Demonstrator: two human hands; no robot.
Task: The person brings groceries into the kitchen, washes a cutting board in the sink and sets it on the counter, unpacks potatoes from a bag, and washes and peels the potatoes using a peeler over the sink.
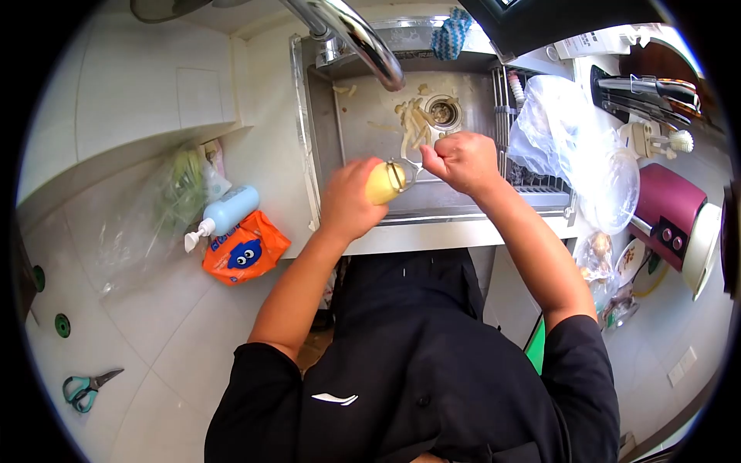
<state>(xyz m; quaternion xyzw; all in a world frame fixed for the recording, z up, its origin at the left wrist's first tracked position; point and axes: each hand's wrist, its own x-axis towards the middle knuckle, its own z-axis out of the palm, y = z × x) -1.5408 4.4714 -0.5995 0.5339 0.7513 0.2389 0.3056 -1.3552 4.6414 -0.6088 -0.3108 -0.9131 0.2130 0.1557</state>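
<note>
Over the front of the steel sink (363, 143), my left hand (349, 199) is closed around a peeled yellow potato (384, 184). My right hand (465, 160) grips a peeler (403, 174), its fist wrapped round the handle. The peeler's head rests against the potato's side facing my right hand. Below in the basin, a heap of peel strips (415, 127) lies beside the drain (444, 113). My left hand is slightly blurred by motion.
A chrome faucet (363, 46) reaches over the sink from behind. To the left are a blue pump bottle (234, 210), an orange packet (247, 248) and scissors (89, 388). On the right stand a drying rack (503, 116), plastic bags (552, 123), a knife block (610, 92) and a maroon appliance (668, 204).
</note>
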